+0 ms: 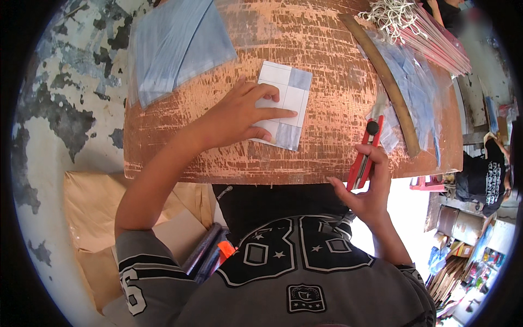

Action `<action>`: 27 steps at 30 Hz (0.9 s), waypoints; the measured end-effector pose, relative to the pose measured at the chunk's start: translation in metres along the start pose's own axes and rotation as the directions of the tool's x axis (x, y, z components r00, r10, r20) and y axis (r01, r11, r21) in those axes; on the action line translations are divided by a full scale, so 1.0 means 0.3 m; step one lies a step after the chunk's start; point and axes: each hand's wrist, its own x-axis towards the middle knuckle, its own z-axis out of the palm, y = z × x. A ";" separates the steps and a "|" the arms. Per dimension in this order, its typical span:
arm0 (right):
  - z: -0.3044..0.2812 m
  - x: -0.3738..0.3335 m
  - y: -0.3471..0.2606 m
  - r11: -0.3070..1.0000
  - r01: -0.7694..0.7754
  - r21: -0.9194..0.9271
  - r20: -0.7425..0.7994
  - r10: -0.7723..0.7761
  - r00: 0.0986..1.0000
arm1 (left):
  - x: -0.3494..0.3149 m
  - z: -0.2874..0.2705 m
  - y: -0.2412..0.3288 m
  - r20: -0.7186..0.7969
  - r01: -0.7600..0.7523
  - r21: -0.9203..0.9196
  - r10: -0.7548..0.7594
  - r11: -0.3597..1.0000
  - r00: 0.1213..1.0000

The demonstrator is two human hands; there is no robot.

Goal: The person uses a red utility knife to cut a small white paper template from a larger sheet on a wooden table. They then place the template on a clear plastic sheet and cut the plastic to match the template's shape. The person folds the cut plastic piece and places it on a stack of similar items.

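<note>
Upper left: stack of translucent blue plastic sheets [201, 54]. Centre: left hand [237, 114], fingers spread on white-and-grey chequered rectangular card [294, 98], presumably steadying it. Right of centre: right hand [373, 199], fingers curled round red cutter with black knob [372, 128], thumb apart, apparently keeping it ready.

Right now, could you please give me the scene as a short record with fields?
Left hand: fingers spread on the checked card
Right hand: holding the red cutter near the table's near edge
Right of cutter: brown strip
Far left: blue sheets
Far right: pink bundle with white strings
Table surface: worn, scratched
</note>
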 end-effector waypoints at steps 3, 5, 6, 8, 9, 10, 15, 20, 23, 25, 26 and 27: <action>0.012 0.017 -0.014 0.998 -0.002 0.063 -0.033 0.004 0.999 | 0.001 -0.001 -0.001 0.005 0.014 -0.022 -0.014 1.000 1.000; 0.018 0.027 -0.029 0.990 -0.047 0.136 -0.018 0.050 0.999 | 0.008 -0.006 0.002 0.027 0.025 -0.049 -0.024 0.998 0.999; 0.016 0.038 -0.040 0.989 -0.052 0.140 -0.006 0.054 0.999 | 0.010 -0.003 0.001 0.036 0.029 -0.047 -0.027 0.998 0.999; 0.019 0.038 -0.035 0.995 -0.035 0.094 -0.009 0.036 0.999 | 0.008 0.000 -0.007 0.054 0.037 -0.041 -0.035 0.998 0.998; 0.028 0.027 -0.016 0.999 -0.014 0.040 -0.024 0.015 1.000 | 0.009 -0.001 -0.007 0.056 0.032 -0.037 -0.030 0.999 0.998; 0.039 0.017 0.001 1.000 0.008 -0.014 -0.037 -0.008 0.999 | 0.009 -0.002 -0.007 0.058 0.028 -0.033 -0.026 0.999 0.998; 0.067 0.008 -0.017 0.973 0.204 -0.108 -0.188 -0.222 0.957 | 0.006 0.002 -0.015 0.054 0.007 -0.027 -0.005 1.000 0.999; 0.154 0.001 -0.094 0.947 0.309 0.086 -0.036 -0.307 0.951 | 0.010 -0.001 -0.024 0.043 -0.029 -0.026 0.030 0.999 0.999; 0.213 0.010 -0.125 0.943 0.293 0.156 -0.023 -0.293 0.956 | 0.010 0.000 -0.020 0.046 -0.035 0.004 0.035 0.999 0.998; 0.234 0.026 -0.129 0.946 0.287 0.153 -0.022 -0.287 0.958 | 0.003 0.010 -0.024 0.040 -0.017 0.004 0.017 1.000 0.999; 0.240 0.032 -0.129 0.947 0.284 0.151 -0.022 -0.284 0.959 | 0.001 0.015 -0.026 0.037 -0.008 0.003 0.008 1.000 0.999; 0.246 0.039 -0.127 0.946 0.285 0.157 -0.027 -0.285 0.958 | 0.001 0.015 -0.029 0.032 -0.016 -0.006 0.016 1.000 0.999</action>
